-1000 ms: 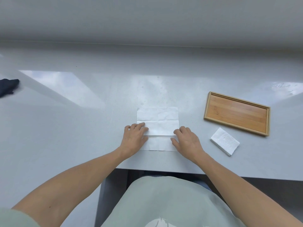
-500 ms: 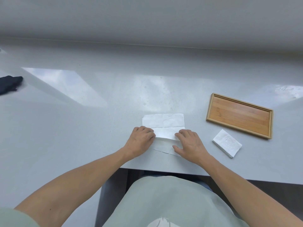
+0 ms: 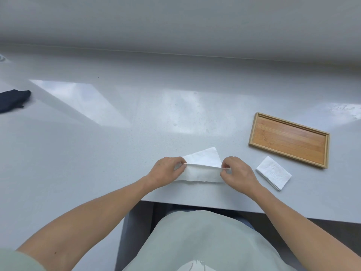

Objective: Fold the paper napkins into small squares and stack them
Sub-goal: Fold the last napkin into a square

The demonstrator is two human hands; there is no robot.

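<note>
Both hands pinch the napkin [image 3: 202, 170] by its lifted near edge, left hand [image 3: 168, 171] at 9 o'clock, right hand [image 3: 237, 173] at 3, low on the worktop [image 3: 117, 153]. Carry that edge level to meet the far edge, corners matched, then press the crease. Folded napkins [image 3: 273, 175] wait at 3 o'clock.

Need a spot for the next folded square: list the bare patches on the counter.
Bare: inside the rectangular bamboo tray; the grey counter between the dark cloth and left hand. Crowded: right hand to folded white napkin stack.
</note>
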